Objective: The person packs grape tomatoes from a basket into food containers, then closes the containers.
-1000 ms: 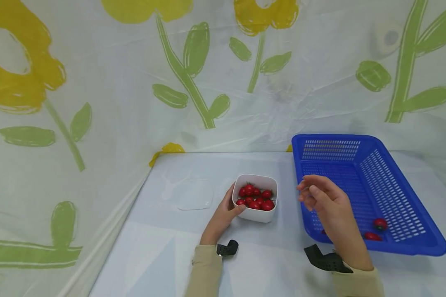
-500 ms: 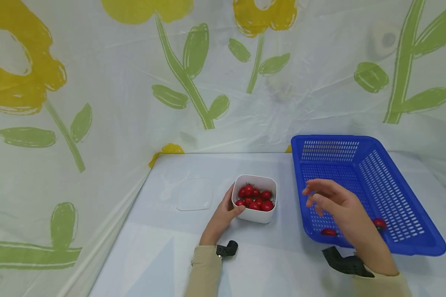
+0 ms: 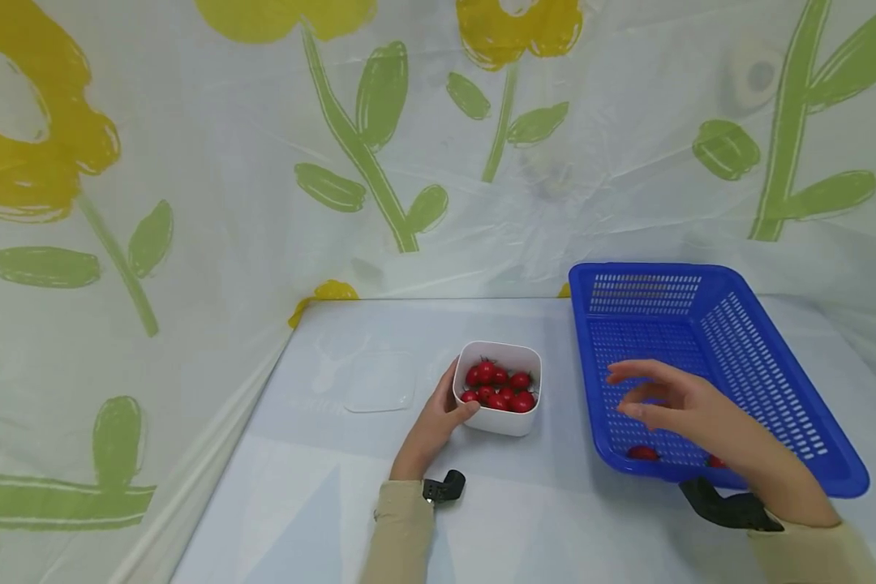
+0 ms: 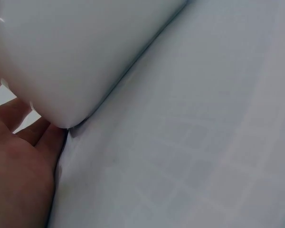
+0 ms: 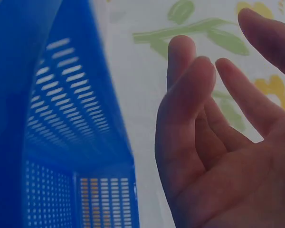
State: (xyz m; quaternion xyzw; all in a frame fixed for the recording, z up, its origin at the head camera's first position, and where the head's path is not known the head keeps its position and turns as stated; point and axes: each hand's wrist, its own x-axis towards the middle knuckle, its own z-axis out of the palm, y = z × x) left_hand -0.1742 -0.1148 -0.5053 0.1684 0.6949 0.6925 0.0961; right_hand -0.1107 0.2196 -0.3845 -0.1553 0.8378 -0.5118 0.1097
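My left hand (image 3: 431, 426) holds a white square container (image 3: 495, 422) on the table, thumb at its near rim and fingers along its left side. Several red cherry tomatoes (image 3: 507, 394) lie inside it. In the left wrist view, fingers of the left hand (image 4: 19, 175) reach behind the container's wall (image 4: 80, 61). My right hand (image 3: 689, 410) hovers over the near part of a blue perforated basket (image 3: 586, 365), fingers loosely bent with nothing between them. Beneath it a tomato (image 3: 642, 453) shows at the basket's near edge, and another (image 3: 715, 461) is mostly hidden by the hand.
A clear, square, lid-like piece (image 3: 380, 383) lies flat on the pale table (image 3: 321, 454), left of the container. Behind the table hangs a white curtain (image 3: 248, 203) printed with yellow flowers and green leaves.
My right hand has moved right and slightly down over the basket, covering the tomatoes at the right and uncovering one at the left. The left hand and container have stayed in place.
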